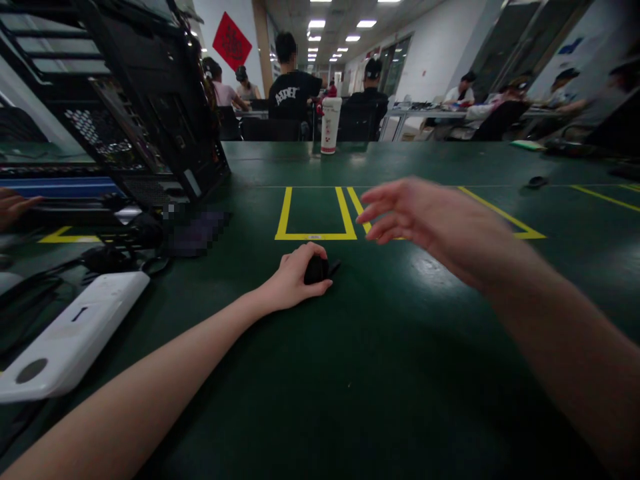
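Black rounded object (315, 271) inside left hand's (295, 279) grasp; right hand (400, 212) apart.

The light comes from white ceiling lamps (317, 24) in the far part, while the near table (350, 373) is rather dim, with a soft glare near the right hand (430, 220), which looks blurred, whereas the left hand (293, 279) is sharper, and the outer corners are stretched and darker.

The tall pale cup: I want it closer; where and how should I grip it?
Probably clasp the cup round its middle, coming from the near right: it stands upright and slim, the right hand is open on that side, and the left hand curls round a black object.
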### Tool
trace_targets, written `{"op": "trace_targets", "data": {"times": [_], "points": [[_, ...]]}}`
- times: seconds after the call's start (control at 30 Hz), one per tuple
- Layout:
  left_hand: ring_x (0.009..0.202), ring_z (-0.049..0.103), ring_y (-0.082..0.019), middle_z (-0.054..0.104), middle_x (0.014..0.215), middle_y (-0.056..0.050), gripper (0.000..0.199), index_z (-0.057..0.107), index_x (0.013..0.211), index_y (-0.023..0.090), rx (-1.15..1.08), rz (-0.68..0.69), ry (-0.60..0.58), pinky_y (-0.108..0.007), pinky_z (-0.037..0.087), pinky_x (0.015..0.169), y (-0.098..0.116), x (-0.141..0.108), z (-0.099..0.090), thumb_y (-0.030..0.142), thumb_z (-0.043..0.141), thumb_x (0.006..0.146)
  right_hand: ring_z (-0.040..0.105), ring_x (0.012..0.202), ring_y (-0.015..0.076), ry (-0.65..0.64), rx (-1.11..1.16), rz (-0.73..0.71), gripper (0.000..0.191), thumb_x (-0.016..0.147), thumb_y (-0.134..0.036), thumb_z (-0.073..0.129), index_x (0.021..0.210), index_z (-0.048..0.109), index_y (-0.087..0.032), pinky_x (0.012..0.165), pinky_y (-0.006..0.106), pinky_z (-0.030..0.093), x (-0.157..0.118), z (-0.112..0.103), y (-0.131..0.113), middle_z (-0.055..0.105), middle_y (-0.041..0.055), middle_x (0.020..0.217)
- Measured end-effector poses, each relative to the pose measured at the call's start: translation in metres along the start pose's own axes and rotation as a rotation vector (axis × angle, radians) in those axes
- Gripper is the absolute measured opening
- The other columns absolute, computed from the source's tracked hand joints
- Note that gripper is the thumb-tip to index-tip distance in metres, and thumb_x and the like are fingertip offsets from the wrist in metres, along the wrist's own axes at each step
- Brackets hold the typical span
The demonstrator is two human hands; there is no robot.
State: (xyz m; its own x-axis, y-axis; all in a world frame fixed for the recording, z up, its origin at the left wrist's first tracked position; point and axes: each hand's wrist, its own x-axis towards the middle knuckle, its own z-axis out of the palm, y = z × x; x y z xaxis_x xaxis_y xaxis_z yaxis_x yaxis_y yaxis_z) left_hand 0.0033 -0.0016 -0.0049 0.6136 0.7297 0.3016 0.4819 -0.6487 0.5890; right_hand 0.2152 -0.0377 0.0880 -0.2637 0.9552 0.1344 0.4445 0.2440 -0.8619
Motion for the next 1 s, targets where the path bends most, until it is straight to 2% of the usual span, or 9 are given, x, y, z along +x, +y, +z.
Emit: {"op": "trace_targets", "data": {"times": [0.1,0.17,0.3,0.43,0.5,0.57,0.73,0.83,1.0], "points": [[0.090,0.050,-0.021,0.051,0.099,-0.004,0.037,0.040,0.102,0.021,-0.012,0.004,-0.006,-0.039,0.038,0.080,0.001,0.000,-0.001,0.032,0.059,0.073,0.060,0.075,0.0186,-0.229,-0.203,0.079,0.042,0.080,-0.048,0.047,0.107,0.053,-0.016,0.067,0.032,0.047,0.009,0.020,0.016,0.062,0.0074,0.088],[0.091,0.051,-0.021,0.051,0.098,-0.004,0.035,0.041,0.101,0.021,-0.020,0.009,-0.005,-0.039,0.038,0.080,0.002,0.000,-0.002,0.031,0.059,0.073,0.059,0.079,0.0209,-0.272,-0.228,0.125,0.048,0.077,-0.047,0.053,0.112,0.050,-0.015,0.069,0.035,0.048,0.016,0.035,0.034,0.062,0.0087,0.090],[0.095,0.050,-0.022,0.050,0.102,-0.004,0.036,0.041,0.104,0.022,-0.033,0.020,0.001,-0.042,0.037,0.084,0.003,-0.002,-0.004,0.031,0.059,0.074,0.058,0.092,0.0192,-0.226,0.071,0.117,0.036,0.077,-0.031,0.058,0.109,0.049,-0.017,0.082,0.037,0.047,0.023,0.057,0.058,0.059,0.0083,0.103],[0.107,0.045,-0.025,0.046,0.115,-0.009,0.063,0.028,0.122,0.022,-0.056,0.003,0.009,-0.046,0.033,0.091,-0.001,-0.003,-0.003,0.037,0.063,0.072,0.058,0.093,0.0189,-0.121,0.315,0.182,0.042,0.070,-0.024,0.066,0.108,0.048,-0.017,0.087,0.040,0.045,0.024,0.065,0.065,0.061,0.0071,0.098],[0.109,0.045,-0.026,0.045,0.118,-0.010,0.065,0.028,0.124,0.022,-0.055,-0.007,-0.016,-0.046,0.034,0.091,-0.001,-0.003,-0.004,0.041,0.062,0.072,0.058,0.093,0.0188,-0.121,0.354,0.173,0.031,0.070,-0.025,0.066,0.097,0.056,-0.016,0.089,0.041,0.044,0.022,0.067,0.067,0.061,0.0070,0.098],[0.108,0.045,-0.027,0.044,0.119,-0.010,0.062,0.030,0.122,0.021,-0.042,0.002,-0.023,-0.046,0.036,0.090,0.000,-0.004,-0.005,0.042,0.061,0.073,0.058,0.093,0.0181,-0.126,0.404,0.152,0.027,0.070,-0.024,0.065,0.095,0.057,-0.017,0.090,0.041,0.043,0.020,0.068,0.068,0.062,0.0054,0.099],[0.110,0.042,-0.026,0.042,0.120,-0.009,0.063,0.029,0.121,0.022,0.086,0.103,0.043,-0.044,0.033,0.092,0.006,-0.005,-0.005,0.040,0.063,0.072,0.057,0.097,0.0164,-0.118,0.499,0.033,0.028,0.070,-0.019,0.065,0.096,0.055,-0.020,0.091,0.039,0.042,0.012,0.069,0.064,0.060,0.0027,0.102],[0.110,0.043,-0.025,0.042,0.120,-0.009,0.061,0.027,0.121,0.022,0.139,0.120,0.049,-0.044,0.031,0.094,0.009,-0.006,-0.006,0.038,0.062,0.074,0.056,0.097,0.0164,-0.139,0.508,0.024,0.026,0.072,-0.020,0.063,0.096,0.054,-0.020,0.089,0.039,0.042,0.010,0.069,0.061,0.059,0.0026,0.101],[0.108,0.044,-0.025,0.042,0.119,-0.009,0.061,0.025,0.121,0.022,0.154,0.119,0.031,-0.043,0.033,0.091,0.010,-0.006,-0.006,0.039,0.061,0.074,0.056,0.094,0.0162,-0.119,0.486,0.025,0.020,0.074,-0.025,0.061,0.092,0.054,-0.020,0.088,0.038,0.042,0.012,0.069,0.064,0.058,0.0023,0.097]]}}
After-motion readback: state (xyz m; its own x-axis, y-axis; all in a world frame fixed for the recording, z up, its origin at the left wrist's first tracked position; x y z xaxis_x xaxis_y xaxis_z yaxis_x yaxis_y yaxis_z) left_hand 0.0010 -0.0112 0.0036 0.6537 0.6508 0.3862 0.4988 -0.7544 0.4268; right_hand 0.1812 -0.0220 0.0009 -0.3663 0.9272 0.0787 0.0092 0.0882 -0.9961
